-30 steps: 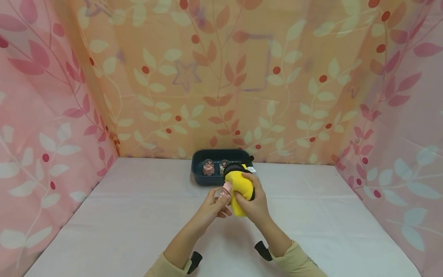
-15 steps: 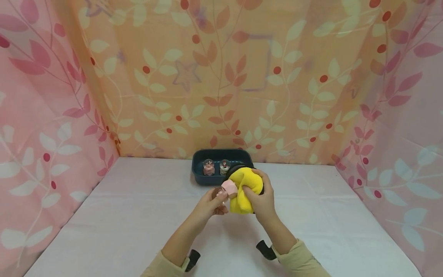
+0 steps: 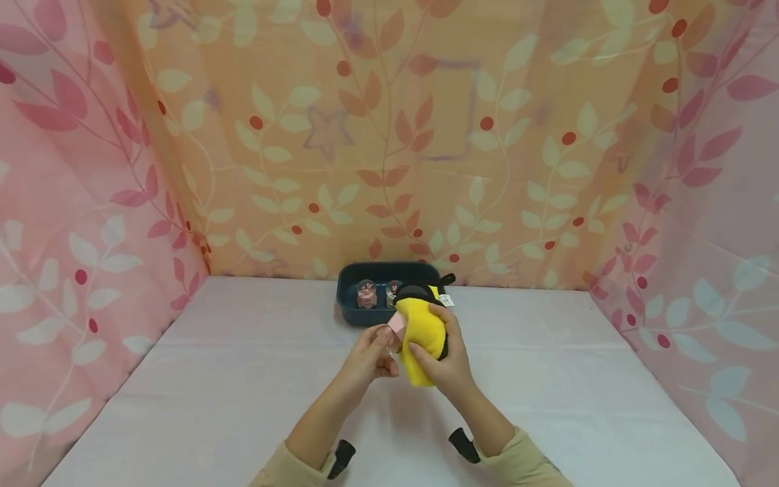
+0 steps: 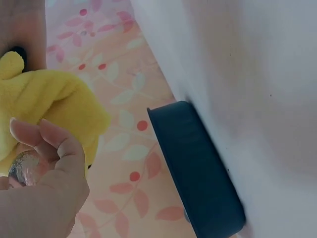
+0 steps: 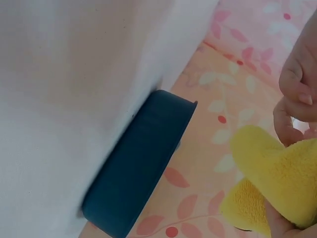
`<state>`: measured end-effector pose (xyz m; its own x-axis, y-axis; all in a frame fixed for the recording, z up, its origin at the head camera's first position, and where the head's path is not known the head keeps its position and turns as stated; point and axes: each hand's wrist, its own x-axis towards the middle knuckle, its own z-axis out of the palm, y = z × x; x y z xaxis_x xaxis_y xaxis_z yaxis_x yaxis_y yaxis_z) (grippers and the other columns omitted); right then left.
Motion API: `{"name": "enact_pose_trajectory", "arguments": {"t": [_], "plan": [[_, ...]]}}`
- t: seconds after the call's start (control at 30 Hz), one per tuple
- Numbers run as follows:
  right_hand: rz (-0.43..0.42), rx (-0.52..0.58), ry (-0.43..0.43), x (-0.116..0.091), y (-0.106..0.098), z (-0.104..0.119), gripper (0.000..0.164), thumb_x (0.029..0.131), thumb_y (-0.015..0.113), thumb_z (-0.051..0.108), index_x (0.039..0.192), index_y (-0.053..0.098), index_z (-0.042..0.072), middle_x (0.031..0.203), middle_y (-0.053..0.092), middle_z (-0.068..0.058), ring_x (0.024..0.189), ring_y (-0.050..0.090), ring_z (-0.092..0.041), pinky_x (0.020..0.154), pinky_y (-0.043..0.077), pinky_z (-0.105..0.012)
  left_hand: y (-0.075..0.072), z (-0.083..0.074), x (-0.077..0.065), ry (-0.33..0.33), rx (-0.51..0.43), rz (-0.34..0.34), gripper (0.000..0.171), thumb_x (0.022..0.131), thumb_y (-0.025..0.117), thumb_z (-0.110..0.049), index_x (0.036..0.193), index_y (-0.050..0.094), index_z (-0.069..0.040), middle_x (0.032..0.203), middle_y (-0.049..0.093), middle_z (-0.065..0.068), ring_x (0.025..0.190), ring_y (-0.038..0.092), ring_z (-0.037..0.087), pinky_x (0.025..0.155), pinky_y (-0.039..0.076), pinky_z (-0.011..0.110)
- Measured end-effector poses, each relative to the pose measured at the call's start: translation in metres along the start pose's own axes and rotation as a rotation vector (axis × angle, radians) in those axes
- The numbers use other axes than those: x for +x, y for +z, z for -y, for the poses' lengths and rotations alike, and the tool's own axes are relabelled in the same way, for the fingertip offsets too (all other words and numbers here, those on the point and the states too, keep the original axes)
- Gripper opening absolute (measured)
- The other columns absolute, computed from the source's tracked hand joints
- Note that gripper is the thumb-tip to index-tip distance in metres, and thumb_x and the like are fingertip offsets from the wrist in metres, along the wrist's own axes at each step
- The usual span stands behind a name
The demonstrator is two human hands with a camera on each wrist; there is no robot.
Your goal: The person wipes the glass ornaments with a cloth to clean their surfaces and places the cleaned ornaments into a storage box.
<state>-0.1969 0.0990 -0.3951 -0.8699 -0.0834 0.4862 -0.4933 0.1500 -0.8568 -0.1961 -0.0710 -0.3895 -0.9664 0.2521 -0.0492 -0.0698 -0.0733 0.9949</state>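
Observation:
My left hand (image 3: 363,362) pinches a small snow globe (image 3: 397,325) by its clear dome, over the middle of the table. Its pink faceted base points up and right, against a yellow cloth (image 3: 424,331) with black trim, a black loop and a white tag. That fluffy cloth is bunched up in my right hand (image 3: 452,362), thumb on the near side and fingers behind. In the left wrist view, the glassy dome (image 4: 25,171) shows between the left fingers, beside the yellow folds. Part of the base is covered by the cloth.
Behind the hands a dark blue tray (image 3: 365,317) stands near the back edge of the white table (image 3: 255,379). Inside it are a pink-based snow globe (image 3: 366,296) and another globe (image 3: 391,295), partly covered by the cloth. Patterned fabric (image 3: 389,135) hangs at the back and sides.
The cloth and right hand swung right and down, uncovering more pink base, then came back left and up. The left hand has turned the snow globe slightly and keeps holding it.

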Motion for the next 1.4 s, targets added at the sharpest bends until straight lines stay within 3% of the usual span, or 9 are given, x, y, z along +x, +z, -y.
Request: {"name": "enact_pose_trajectory", "arguments": {"t": [0.23,0.47,0.67,0.93,1.07,1.23,1.3,1.4], "plan": [[-0.037,-0.069,-0.127,-0.001,0.009,-0.006,0.061,0.08,0.07,-0.008,0.132,0.041,0.008,0.113,0.047,-0.014,0.089,0.047,-0.024,0.074,0.048,-0.03,0.005,0.0,-0.001,-0.012,0.039,0.011,0.063,0.101,0.041,-0.051,0.131,0.033,0.004,0.106,0.048,0.016,0.064,0.054,0.013,0.072,0.049,0.027],[-0.114,-0.099,-0.178,0.0,0.011,-0.005,0.057,0.079,0.07,-0.01,0.128,0.045,0.006,0.11,0.051,-0.015,0.088,0.048,-0.019,0.072,0.047,-0.029,0.007,0.001,-0.001,-0.059,0.022,0.027,0.07,0.098,0.051,-0.049,0.138,0.024,0.002,0.087,0.054,0.008,0.058,0.053,0.011,0.068,0.049,0.025],[-0.125,-0.122,-0.243,0.003,0.011,-0.004,0.055,0.078,0.07,-0.011,0.126,0.047,0.004,0.11,0.053,-0.017,0.087,0.049,-0.018,0.071,0.048,-0.029,0.006,0.003,-0.002,-0.01,0.072,0.025,0.063,0.099,0.052,-0.043,0.134,0.026,0.002,0.101,0.055,0.014,0.061,0.056,0.012,0.064,0.046,0.026],[-0.161,-0.083,-0.14,0.004,0.007,-0.004,0.052,0.079,0.067,-0.01,0.126,0.049,0.004,0.111,0.052,-0.015,0.087,0.049,-0.022,0.071,0.047,-0.027,0.004,0.005,-0.002,-0.002,0.116,-0.029,0.068,0.099,0.051,-0.047,0.139,0.034,0.004,0.118,0.053,0.019,0.079,0.059,0.017,0.07,0.045,0.027],[-0.178,-0.024,-0.004,0.006,0.004,-0.002,0.052,0.082,0.067,-0.006,0.128,0.049,0.006,0.111,0.05,-0.013,0.089,0.048,-0.024,0.073,0.047,-0.028,0.001,0.007,0.0,-0.005,0.097,-0.028,0.067,0.098,0.05,-0.048,0.138,0.039,0.005,0.112,0.055,0.016,0.077,0.059,0.016,0.07,0.046,0.026],[-0.211,0.087,0.181,0.009,-0.002,0.003,0.053,0.087,0.065,-0.001,0.135,0.045,0.009,0.114,0.047,-0.012,0.094,0.048,-0.024,0.076,0.048,-0.028,-0.001,0.008,0.002,-0.003,0.001,-0.002,0.046,0.1,0.047,-0.047,0.105,0.05,-0.001,0.09,0.056,0.007,0.068,0.058,0.013,0.068,0.047,0.026],[-0.232,0.127,0.207,0.01,-0.003,0.003,0.054,0.088,0.064,-0.001,0.136,0.043,0.01,0.115,0.046,-0.011,0.096,0.048,-0.024,0.077,0.049,-0.027,-0.002,0.009,0.003,-0.003,-0.055,0.007,0.039,0.101,0.045,-0.045,0.094,0.046,-0.006,0.086,0.054,0.005,0.066,0.056,0.013,0.067,0.047,0.026],[-0.241,0.145,0.198,0.008,-0.003,0.002,0.057,0.087,0.065,0.0,0.137,0.041,0.01,0.115,0.046,-0.01,0.097,0.048,-0.025,0.078,0.049,-0.027,-0.004,0.009,0.003,-0.001,-0.114,0.029,0.036,0.103,0.041,-0.043,0.091,0.043,-0.009,0.088,0.052,0.006,0.063,0.052,0.013,0.067,0.047,0.027]]}}
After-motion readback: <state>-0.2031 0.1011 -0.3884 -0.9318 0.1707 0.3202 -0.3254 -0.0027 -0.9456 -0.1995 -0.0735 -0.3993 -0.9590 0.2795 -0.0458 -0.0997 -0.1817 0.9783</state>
